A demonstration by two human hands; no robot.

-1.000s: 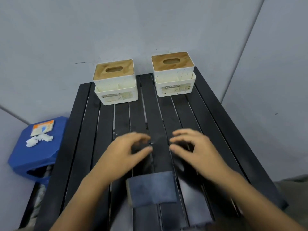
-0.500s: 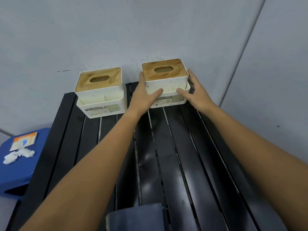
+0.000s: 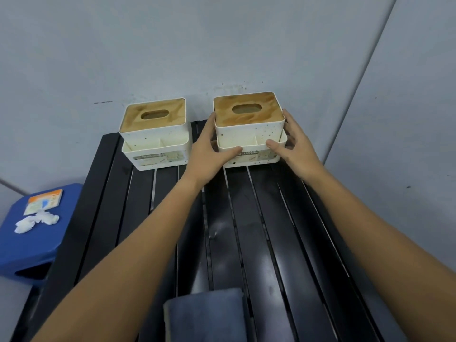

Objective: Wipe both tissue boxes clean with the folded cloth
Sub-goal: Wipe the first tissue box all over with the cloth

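Both hands are now clamping the right-hand white plastic tissue box with the wooden slotted lid (image 3: 249,129), having shot forward from the middle of the black slatted bench (image 3: 271,230) only a second ago: the left hand (image 3: 209,149) is wrapping the box's left side with its thumb pressing on the front tray rim, and the right hand (image 3: 293,146) is mirroring it, its fingers (image 3: 287,119) curling around the right wall. Compared with half a second back the box is sitting a touch nearer and the grip is looking firmer, so I judge the person is drawing it in for cleaning. The matching left-hand white tissue box with the wooden lid (image 3: 155,134) is standing untouched just beside it against the grey wall. The folded dark blue cloth (image 3: 204,314) is lying unheld at the near edge of the bench, between the forearms, so no wiping is happening yet and one hand will need to let go to fetch it. Off to the left, crumpled white tissues (image 3: 37,220) are resting on a blue plastic stool (image 3: 29,250)
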